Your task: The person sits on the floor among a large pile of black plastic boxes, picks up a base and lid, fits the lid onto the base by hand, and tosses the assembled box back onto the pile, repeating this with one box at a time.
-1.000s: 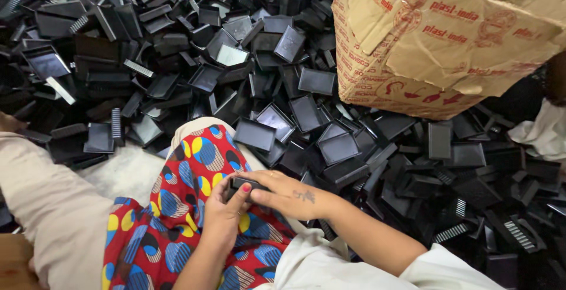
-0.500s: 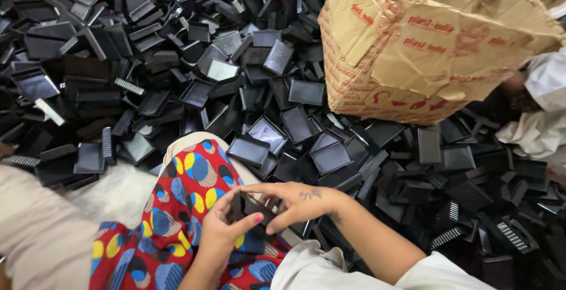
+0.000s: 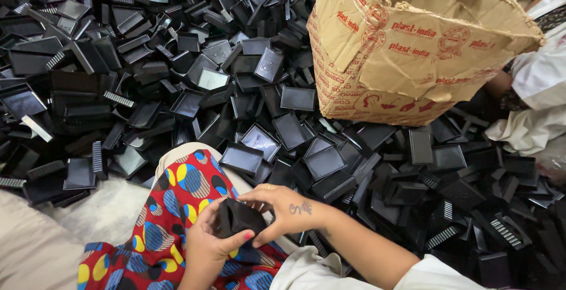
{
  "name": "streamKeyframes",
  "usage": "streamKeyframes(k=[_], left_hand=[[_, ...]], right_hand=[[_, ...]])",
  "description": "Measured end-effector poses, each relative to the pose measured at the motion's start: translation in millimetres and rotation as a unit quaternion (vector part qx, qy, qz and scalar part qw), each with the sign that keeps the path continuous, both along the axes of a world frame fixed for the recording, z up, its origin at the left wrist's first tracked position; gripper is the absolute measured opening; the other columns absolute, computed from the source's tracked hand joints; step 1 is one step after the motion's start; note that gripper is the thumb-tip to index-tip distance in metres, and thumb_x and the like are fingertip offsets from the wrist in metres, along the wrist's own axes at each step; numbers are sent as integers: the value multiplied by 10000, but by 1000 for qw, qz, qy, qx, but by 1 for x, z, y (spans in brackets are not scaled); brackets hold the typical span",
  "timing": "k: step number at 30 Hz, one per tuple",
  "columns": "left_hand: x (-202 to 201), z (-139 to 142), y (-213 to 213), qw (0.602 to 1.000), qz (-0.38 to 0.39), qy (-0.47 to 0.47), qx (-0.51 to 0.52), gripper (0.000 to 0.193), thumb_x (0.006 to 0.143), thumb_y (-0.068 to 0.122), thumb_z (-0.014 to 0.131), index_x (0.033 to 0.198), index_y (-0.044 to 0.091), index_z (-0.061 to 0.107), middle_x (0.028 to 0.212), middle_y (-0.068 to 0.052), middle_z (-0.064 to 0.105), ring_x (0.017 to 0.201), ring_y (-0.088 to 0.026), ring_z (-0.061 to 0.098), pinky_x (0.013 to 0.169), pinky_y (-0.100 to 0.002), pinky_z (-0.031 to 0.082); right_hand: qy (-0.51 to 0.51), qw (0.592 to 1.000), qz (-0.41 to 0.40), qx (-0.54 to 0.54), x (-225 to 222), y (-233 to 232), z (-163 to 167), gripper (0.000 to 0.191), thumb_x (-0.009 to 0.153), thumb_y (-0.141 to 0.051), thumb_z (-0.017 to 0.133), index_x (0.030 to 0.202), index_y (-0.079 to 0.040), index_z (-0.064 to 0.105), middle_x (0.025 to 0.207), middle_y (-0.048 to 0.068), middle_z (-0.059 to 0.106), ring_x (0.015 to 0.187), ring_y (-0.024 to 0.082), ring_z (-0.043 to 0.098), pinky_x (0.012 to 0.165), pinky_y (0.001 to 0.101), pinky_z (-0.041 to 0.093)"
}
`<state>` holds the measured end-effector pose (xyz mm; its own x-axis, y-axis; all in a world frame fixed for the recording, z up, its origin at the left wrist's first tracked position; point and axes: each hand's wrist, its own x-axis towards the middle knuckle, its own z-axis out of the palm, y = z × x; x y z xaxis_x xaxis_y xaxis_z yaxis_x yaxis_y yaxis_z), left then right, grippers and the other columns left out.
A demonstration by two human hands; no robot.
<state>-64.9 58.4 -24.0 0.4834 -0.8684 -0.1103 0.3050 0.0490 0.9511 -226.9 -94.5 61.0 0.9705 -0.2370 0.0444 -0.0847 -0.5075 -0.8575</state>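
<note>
Vast heap of black plastic trays [image 3: 177, 71] across the floor, filling nearly the whole view, shallow rectangular pieces lying flat, tilted and on edge, some with ribbed sides

Upper right, big tan cardboard box [image 3: 413, 48] planted right in the heap, top flaps open and ragged, front wall creased and bulging, red printed lettering and round red emblems across its faces, red handling symbols low along the bottom edge, trays packed against its base

Far right edge, white cloth [image 3: 530, 119] bunched just beside the box, part of another person there, too cropped to tell more

Lower left, pale fabric sheet [image 3: 41, 243] spread at the margin of the heap

Bottom centre, patterned garment [image 3: 171, 219] in red with blue, yellow and black circles, draped over a raised knee

And down at the knee, the action: right hand [image 3: 289, 213] with dark script inked on its back, fingers curled over the top and far side of one black tray [image 3: 236, 218], thumb pinching below; left hand [image 3: 206, 248] cupped from underneath, painted thumbnail pressed on the near edge

Tray clamped between both hands, just above the patterned cloth, tilted, well clear of the box, close to the nearest loose trays of the heap
</note>
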Motion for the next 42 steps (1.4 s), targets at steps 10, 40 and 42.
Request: streamKeyframes(k=[10, 40, 42], left_hand=[[6, 8, 6, 998, 44, -40, -5, 819, 543, 25, 939, 1283, -38, 594, 1121, -120, 719, 1013, -193, 705, 898, -323, 561], [2, 15, 0, 983, 32, 107, -146, 617, 864, -39, 739, 1442, -50, 526, 1262, -112, 675, 1100, -157, 669, 965, -292, 565], [2, 15, 0, 975, 27, 159, -153, 600, 879, -33, 734, 1443, -43, 529, 1257, -107, 671, 1112, -165, 659, 970, -302, 556]], right_hand=[[-2, 983, -65, 169, 9, 24, -8, 831, 662, -193, 938, 1403, 7, 618, 1362, 120, 557, 1305, 238, 628, 1140, 349, 511], [88, 977, -137, 136, 24, 13, -24, 709, 636, -311, 937, 1221, -12, 672, 1053, 89, 753, 927, 144, 702, 819, 280, 553], [119, 954, -161, 225, 20, 11, -29, 542, 678, -249, 917, 1123, -7, 726, 973, 77, 767, 843, 114, 702, 764, 258, 564]])
